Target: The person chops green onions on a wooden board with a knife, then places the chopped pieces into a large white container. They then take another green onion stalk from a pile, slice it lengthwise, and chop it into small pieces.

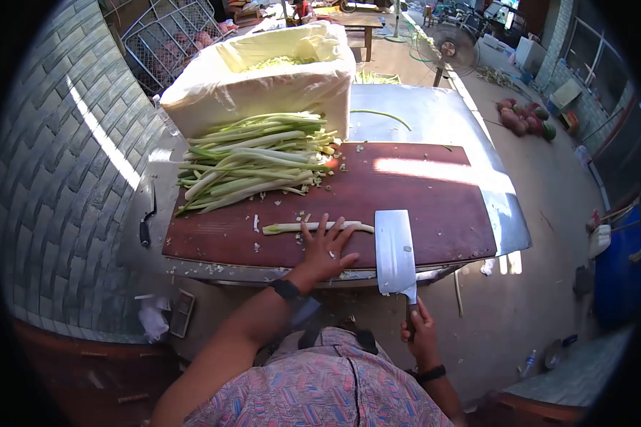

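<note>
A single pale green stalk [283,228] lies crosswise near the front of the dark red board [434,185]. My left hand [325,250] rests over its middle, fingers spread and pointing away from me. In my right hand [421,329] is the dark handle of a wide cleaver [394,249], its blade just right of the stalk's end, over the board's front part. Whether the blade touches the board I cannot tell. A pile of long green stalks [249,160] covers the board's back left, with small cut bits scattered around it.
Behind the pile stands a large container [263,92] lined with white plastic, chopped green pieces inside. A knife [147,220] lies left of the board. A fan [449,50] stands beyond the metal table [406,107]. Reddish bags [518,117] sit on the floor at right.
</note>
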`<state>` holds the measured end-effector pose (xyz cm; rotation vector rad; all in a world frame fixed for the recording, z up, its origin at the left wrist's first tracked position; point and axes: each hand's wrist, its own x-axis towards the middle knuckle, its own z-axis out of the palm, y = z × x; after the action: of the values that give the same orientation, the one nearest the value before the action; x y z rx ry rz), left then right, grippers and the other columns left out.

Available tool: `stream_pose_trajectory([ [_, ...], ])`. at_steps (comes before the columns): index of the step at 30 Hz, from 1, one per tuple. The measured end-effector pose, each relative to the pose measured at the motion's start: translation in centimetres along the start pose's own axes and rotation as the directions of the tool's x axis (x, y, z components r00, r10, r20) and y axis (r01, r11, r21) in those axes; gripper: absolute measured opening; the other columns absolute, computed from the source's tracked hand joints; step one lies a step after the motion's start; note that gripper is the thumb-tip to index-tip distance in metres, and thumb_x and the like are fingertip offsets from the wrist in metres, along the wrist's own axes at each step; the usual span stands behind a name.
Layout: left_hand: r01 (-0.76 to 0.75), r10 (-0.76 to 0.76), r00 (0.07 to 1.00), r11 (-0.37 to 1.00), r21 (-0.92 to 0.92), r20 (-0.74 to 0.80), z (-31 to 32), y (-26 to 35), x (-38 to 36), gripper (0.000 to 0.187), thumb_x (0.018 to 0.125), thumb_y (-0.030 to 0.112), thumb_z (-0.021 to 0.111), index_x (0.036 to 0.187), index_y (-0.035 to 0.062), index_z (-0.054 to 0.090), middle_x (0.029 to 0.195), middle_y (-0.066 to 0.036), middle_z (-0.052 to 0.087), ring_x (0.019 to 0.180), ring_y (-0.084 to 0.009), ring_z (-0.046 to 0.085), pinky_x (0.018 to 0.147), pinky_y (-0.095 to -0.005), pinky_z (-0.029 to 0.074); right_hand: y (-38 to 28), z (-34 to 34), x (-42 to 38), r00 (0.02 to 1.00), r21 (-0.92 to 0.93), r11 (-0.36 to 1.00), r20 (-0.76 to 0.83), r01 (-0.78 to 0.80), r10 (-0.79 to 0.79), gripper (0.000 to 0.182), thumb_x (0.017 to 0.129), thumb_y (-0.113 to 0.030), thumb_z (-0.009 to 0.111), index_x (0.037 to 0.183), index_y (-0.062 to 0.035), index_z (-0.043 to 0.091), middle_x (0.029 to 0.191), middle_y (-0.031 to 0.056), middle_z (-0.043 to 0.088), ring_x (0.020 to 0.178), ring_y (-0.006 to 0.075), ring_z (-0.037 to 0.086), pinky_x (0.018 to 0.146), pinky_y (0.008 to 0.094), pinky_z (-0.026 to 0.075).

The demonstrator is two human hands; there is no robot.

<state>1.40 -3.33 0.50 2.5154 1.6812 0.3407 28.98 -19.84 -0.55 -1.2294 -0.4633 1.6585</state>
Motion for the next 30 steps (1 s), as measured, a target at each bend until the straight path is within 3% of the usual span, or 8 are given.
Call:
stream_pose_trajectory([
  [7, 0.066, -0.068, 0.996, 0.997, 0.032, 0.051, -1.1, 0.9, 0.8, 0.071, 0.086, 0.060, 0.055, 0.146, 0.0292, 0.035, 0.146, -0.012, 0.035, 0.137, -0.0438, 0.025, 0.097, -0.0802, 0.005, 0.7, 0.0, 0.1, 1.000, 0.114, 0.993, 0.023, -0.009, 0.006, 0.053, 0.097, -0.016, 0.052, 0.148, -0.0157, 0.035, 0.070, 0.0068, 0.055, 0.050, 0.0103, 0.048, 0.044, 0.0250, 0.040],
  [13, 0.040, -0.039, 0.999, 0.999, 0.037, -0.009, -0.1, 0.7, 0.4, 0.070, 0.086, 0.059, 0.055, 0.146, 0.0285, 0.036, 0.149, -0.011, 0.033, 0.138, -0.0436, 0.022, 0.097, -0.0805, 0.005, 0.5, 0.1, 0.1, 0.999, 0.073, 0.997, 0.040, -0.001, -0.002, 0.054, 0.097, -0.017, 0.053, 0.148, -0.0166, 0.034, 0.070, 0.0065, 0.055, 0.050, 0.0097, 0.048, 0.044, 0.0249, 0.040],
  [30, 0.032, -0.033, 0.999, 0.999, 0.039, 0.007, -0.1, 0.6, 0.3, 0.068, 0.088, 0.059, 0.051, 0.146, 0.0279, 0.036, 0.150, -0.009, 0.033, 0.141, -0.0421, 0.020, 0.099, -0.0794, 0.003, -1.0, 2.3, 2.0, 0.997, -0.014, 0.998, 0.033, -0.064, 0.064, 0.054, 0.096, -0.014, 0.054, 0.147, -0.0145, 0.036, 0.069, 0.0052, 0.056, 0.048, 0.0096, 0.048, 0.043, 0.0251, 0.041],
])
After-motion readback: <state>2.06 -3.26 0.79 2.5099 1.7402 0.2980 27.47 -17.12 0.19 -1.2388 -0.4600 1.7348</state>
